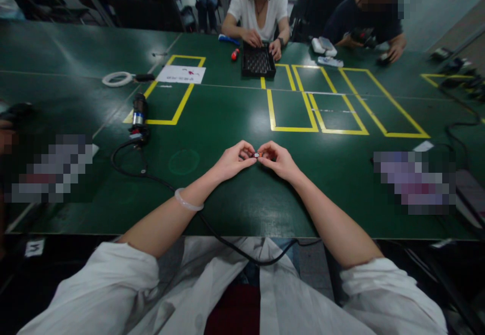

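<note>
Both of my hands meet over the green table [227,203], fingertips close together. Between them is a small part [256,155] with a silvery-white middle and a bit of orange at its right side; it is too small to name. My left hand [238,159] pinches it from the left with thumb and fingers. From the right, my right hand [278,159] pinches the same part. A pale bangle [187,201] circles my left wrist. Under my left forearm a black cable [162,178] runs across the table.
A black cylindrical device [139,110] stands on the cable at left. Yellow tape rectangles [293,129] mark the table. Across it, a person's hands work at a black tray [258,72], beside a red object [235,54]. A white paper [182,74] and a coiled white cable [116,79] lie left.
</note>
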The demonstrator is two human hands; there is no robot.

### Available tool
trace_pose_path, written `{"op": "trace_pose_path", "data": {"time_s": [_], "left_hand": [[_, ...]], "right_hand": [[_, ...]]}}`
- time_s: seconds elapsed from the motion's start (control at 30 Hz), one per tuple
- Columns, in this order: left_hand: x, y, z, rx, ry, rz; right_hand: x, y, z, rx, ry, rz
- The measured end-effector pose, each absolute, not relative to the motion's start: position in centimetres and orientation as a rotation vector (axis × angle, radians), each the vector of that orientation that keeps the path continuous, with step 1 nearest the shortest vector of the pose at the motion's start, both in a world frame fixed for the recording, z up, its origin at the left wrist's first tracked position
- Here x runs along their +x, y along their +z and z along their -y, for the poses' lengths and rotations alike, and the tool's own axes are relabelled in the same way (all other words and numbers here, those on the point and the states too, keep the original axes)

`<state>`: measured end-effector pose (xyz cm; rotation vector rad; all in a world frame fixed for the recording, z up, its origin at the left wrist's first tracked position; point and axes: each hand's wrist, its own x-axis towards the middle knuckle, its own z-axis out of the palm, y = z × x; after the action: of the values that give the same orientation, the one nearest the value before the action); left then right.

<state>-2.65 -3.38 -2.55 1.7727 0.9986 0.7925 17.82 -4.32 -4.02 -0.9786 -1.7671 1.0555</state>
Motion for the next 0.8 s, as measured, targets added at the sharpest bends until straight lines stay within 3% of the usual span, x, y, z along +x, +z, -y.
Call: {"op": "trace_pose_path", "data": {"time_s": [0.8], "left_hand": [[-2.7, -1.6, 3.6, 1.830, 0.637, -1.084]], "right_hand": [[17.7, -3.5, 4.8, -0.997, 0.798, 2.005]]}}
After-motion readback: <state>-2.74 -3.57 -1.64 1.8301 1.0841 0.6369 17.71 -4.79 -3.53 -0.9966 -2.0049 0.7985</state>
